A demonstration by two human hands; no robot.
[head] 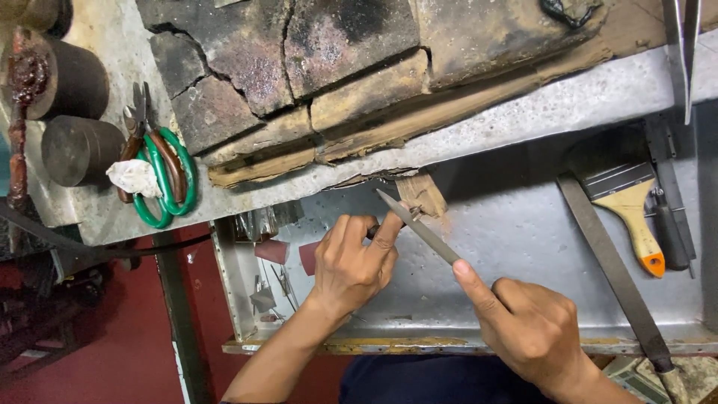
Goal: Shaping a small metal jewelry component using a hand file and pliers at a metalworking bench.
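My right hand (527, 325) grips a slim metal file (419, 227), index finger stretched along its blade, and the file's tip lies against the wooden bench peg (424, 193). My left hand (351, 262) pinches a small piece against that peg, right under the file. The piece is mostly hidden by my fingers, so I cannot tell what it is. Both hands work over a grey metal tray (516, 224) below the bench edge.
Green-handled scissors and pliers (161, 176) lie at the left beside two dark metal cylinders (75, 146). Cracked charred bricks (299, 60) fill the bench top. A paintbrush (628, 206) and a long flat file (609, 265) rest in the tray on the right.
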